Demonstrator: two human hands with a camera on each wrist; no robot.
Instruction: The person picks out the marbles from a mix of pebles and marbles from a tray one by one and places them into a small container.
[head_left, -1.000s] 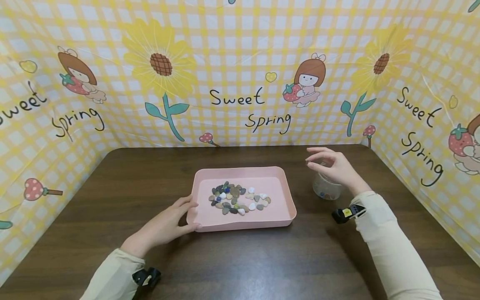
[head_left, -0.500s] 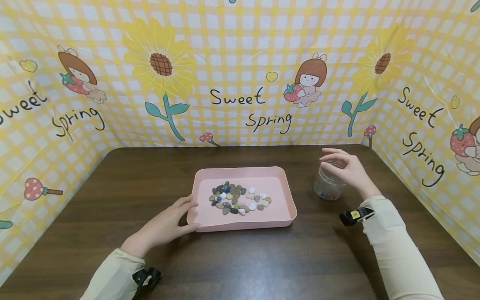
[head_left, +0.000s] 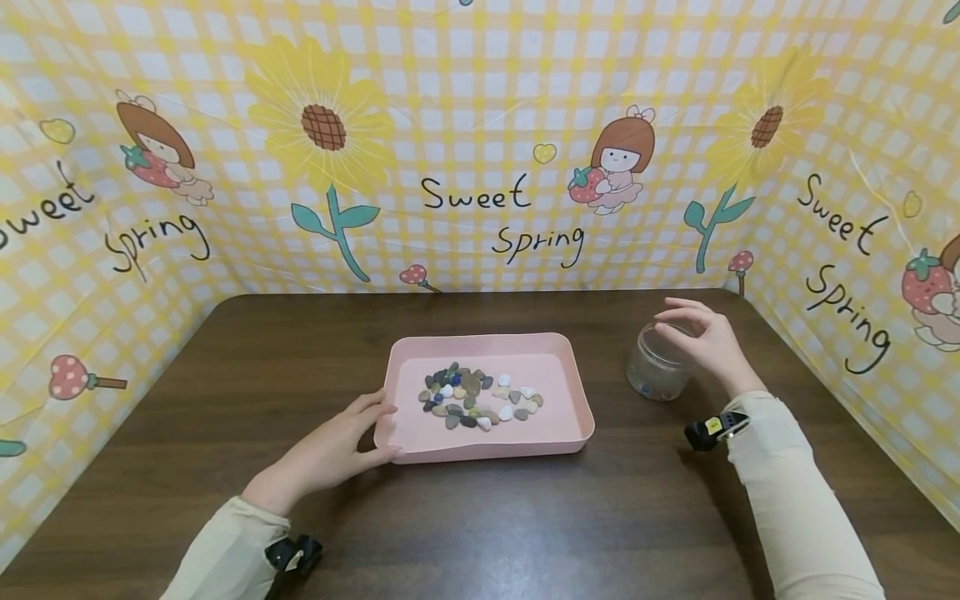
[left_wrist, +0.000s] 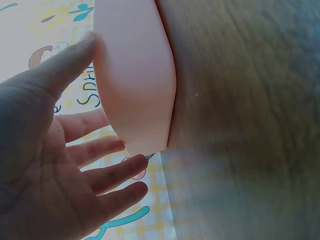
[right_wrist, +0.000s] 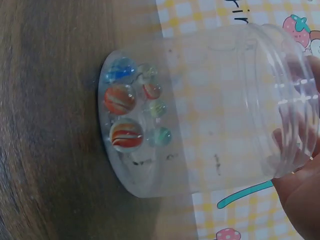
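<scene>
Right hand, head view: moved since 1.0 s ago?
Yes, rightward: the right hand reached past the left side of the clear jar then; now its fingertips appear over the jar's mouth.

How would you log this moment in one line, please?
left hand: touches pink tray; tray: holds stones; right hand: by jar; jar: holds marbles
</scene>
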